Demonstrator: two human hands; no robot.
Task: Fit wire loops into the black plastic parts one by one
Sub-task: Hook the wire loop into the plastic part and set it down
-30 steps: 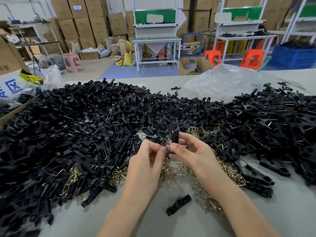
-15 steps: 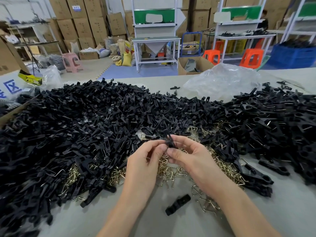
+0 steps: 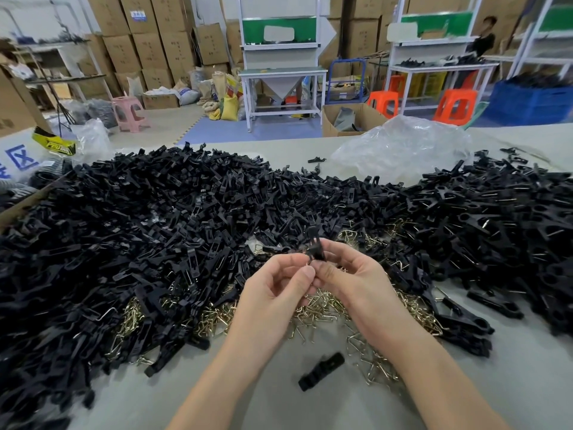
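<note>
Your R hand [image 3: 356, 280] pinched the black part [image 3: 317, 251] upright — L hand [image 3: 273, 293] pinched a wire loop [image 3: 308, 264] at its base, prob. seating it.

Left hand [image 3: 273, 294] and right hand [image 3: 356, 282] meet, forearms angled inward, fingers [image 3: 305, 277] curled, pinching.

Grey table [image 3: 341, 408], matte top, bare strip along near edge. Broad heap of black plastic parts [image 3: 139, 218] covers left and centre. On right, second heap [image 3: 496, 218], meeting first at middle. Brass-coloured wire loops [image 3: 322, 308] spread between heaps, partly under them, spilling toward near edge. On bare top just beside loops, lone black part [image 3: 321, 371]. At far side, crumpled clear plastic bag [image 3: 403, 150], with few stray parts [image 3: 316, 159] near it.
</note>
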